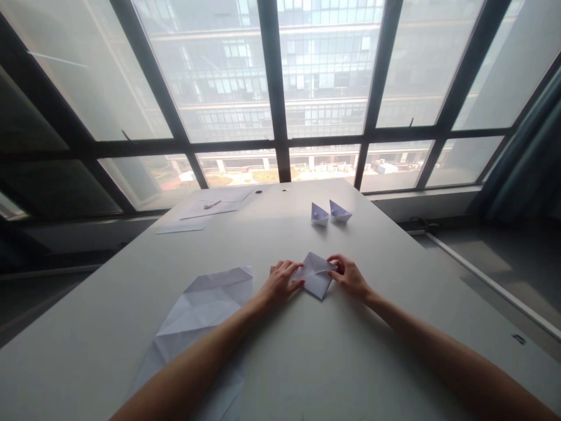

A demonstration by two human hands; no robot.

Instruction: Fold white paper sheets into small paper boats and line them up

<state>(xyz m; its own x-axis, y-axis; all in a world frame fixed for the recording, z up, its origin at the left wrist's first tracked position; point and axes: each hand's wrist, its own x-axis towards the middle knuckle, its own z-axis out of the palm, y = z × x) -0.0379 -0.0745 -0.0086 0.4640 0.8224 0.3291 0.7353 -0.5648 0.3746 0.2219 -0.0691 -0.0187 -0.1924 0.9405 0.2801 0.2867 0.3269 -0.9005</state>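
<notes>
A folded sheet of white paper (316, 282), shaped like a small square set on its corner, lies on the table between my hands. My left hand (283, 279) rests at its left corner, thumb and fingers closed around the edge. At the right corner my right hand (348, 275) pinches the paper between thumb and fingers. Beyond them stand two folded paper boats, the left boat (319, 215) and the right boat (340, 211), side by side. Under and beside my left forearm spreads a large creased sheet of paper (197, 310).
Flat paper sheets (193, 211) lie at the table's far left, with a small pen-like item (213, 204) on top. The white table (394, 327) reaches toward large framed windows (280, 117). A dark curtain (521, 152) hangs at the right.
</notes>
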